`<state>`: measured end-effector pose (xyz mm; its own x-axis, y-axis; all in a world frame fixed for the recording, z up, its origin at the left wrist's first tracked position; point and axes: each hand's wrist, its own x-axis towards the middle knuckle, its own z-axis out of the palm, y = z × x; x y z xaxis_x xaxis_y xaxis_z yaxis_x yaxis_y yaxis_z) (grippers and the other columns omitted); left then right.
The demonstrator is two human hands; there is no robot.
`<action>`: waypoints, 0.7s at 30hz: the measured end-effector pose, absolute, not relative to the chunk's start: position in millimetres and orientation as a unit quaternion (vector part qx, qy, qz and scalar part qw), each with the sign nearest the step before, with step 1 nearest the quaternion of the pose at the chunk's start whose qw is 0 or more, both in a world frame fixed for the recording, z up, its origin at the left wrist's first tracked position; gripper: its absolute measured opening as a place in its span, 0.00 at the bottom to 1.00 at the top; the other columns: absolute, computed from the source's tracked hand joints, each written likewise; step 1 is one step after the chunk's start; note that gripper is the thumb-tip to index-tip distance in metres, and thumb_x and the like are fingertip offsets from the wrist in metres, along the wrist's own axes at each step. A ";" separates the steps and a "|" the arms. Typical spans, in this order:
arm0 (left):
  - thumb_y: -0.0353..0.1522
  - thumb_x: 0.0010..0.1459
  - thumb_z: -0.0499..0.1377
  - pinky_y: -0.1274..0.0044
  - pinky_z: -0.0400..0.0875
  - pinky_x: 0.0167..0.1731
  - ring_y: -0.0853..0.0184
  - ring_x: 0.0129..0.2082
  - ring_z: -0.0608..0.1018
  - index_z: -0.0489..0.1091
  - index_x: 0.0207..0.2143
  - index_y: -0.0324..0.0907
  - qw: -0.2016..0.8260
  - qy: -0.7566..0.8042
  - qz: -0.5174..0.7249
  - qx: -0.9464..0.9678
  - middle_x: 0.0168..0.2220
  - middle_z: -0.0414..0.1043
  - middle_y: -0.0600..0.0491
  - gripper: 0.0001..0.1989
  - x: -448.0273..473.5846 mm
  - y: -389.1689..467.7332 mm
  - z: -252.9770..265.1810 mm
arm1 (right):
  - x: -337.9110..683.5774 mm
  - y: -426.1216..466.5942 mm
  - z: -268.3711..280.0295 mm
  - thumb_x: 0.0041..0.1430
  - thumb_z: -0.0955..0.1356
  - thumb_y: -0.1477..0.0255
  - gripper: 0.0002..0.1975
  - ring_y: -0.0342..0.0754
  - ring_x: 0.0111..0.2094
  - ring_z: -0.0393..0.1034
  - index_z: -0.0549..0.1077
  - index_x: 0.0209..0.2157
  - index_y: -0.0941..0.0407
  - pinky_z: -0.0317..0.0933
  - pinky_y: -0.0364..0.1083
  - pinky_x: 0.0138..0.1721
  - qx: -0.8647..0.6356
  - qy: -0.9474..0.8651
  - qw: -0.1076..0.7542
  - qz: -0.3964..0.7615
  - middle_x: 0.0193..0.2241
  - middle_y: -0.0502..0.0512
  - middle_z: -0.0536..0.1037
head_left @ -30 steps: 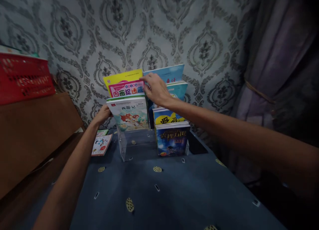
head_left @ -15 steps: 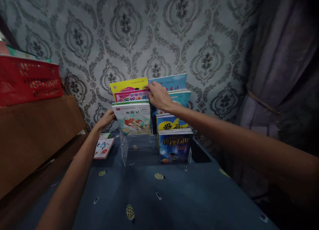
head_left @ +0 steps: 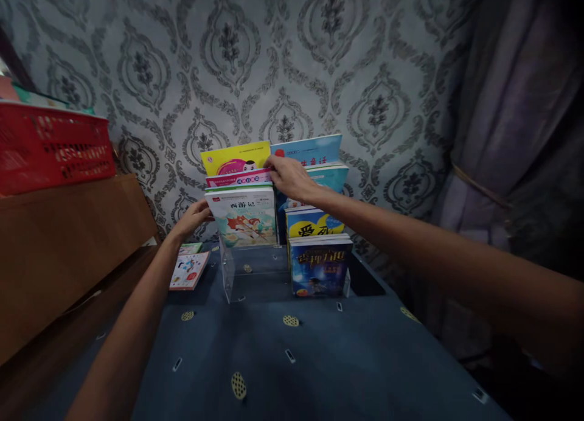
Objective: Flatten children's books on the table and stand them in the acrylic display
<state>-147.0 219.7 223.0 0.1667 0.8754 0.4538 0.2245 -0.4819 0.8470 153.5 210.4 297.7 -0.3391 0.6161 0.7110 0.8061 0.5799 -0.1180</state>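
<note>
A pink book (head_left: 238,180) stands in a clear acrylic book rack (head_left: 228,281), mostly hidden behind a white-covered book (head_left: 245,217) with a red-caped figure. My right hand (head_left: 289,176) is closed on its upper right edge, fingertips bent over the side. Lower down, at the left side, my left hand (head_left: 192,219) has its fingers closed at the pink book's edge; the fingertips are partly hidden. Behind it rises a yellow book (head_left: 237,158). The rack's right half holds light blue books (head_left: 331,148), a yellow-and-blue book (head_left: 314,225) and dark blue books (head_left: 322,269).
More books (head_left: 188,272) lie flat on the dark blue patterned cloth (head_left: 274,366), left of the rack. A red basket (head_left: 55,144) sits on a brown wooden cabinet (head_left: 77,244) at left. A dark flat object (head_left: 367,281) lies right of the rack. A curtain (head_left: 493,135) hangs at right.
The pink book has sunk lower behind the white book, uncovering more of the yellow cover. My right hand has moved slightly down with it; my left hand stays almost in place.
</note>
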 end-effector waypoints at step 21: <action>0.61 0.48 0.63 0.69 0.79 0.41 0.54 0.44 0.82 0.76 0.44 0.38 0.295 0.359 0.585 0.665 0.37 0.82 0.47 0.37 -114.4 232.5 205.5 | 159.0 220.2 306.2 0.58 0.68 0.78 0.10 0.54 0.41 0.75 0.80 0.39 0.58 0.64 0.49 0.43 -0.386 -0.835 0.386 -0.071 0.36 0.58 0.82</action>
